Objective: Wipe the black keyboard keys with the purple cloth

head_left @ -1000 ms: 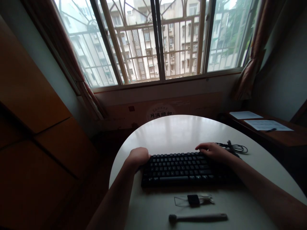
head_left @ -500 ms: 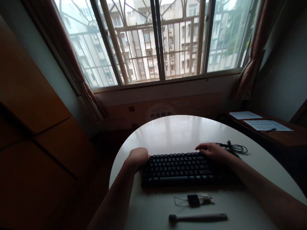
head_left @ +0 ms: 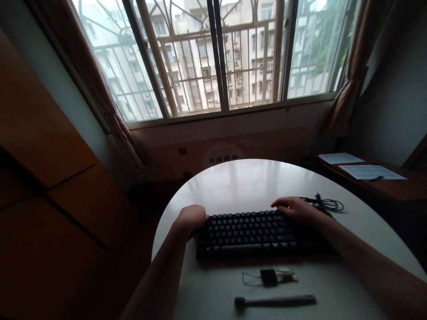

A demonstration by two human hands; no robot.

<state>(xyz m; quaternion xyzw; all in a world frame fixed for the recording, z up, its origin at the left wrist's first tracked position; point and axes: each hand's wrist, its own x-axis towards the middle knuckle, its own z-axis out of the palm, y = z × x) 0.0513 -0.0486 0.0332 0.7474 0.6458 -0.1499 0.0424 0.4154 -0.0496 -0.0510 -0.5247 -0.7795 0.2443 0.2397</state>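
A black keyboard [head_left: 243,233] lies flat on the white round table [head_left: 256,182]. Its left end is in the grip of my left hand [head_left: 192,218], whose fingers are curled round the corner and partly hidden. My right hand [head_left: 296,210] rests over the back edge towards the right, with the fingers behind the edge and the thumb on the key side. My right forearm covers much of the keyboard's right end. In front of it lie a wire keycap puller [head_left: 268,276] with a black middle and a toothbrush-like brush [head_left: 275,301] with dark bristles.
A coiled black cable [head_left: 328,204] lies behind my right wrist. To the right, a brown desk [head_left: 413,189] carries papers [head_left: 372,172] and a pen [head_left: 376,178]. Wooden cabinets [head_left: 50,213] stand on the left. A barred window [head_left: 220,66] is beyond the table.
The view has shifted very slightly. Both hands keep their places on the keyboard, and the puller and brush have not moved on the table.
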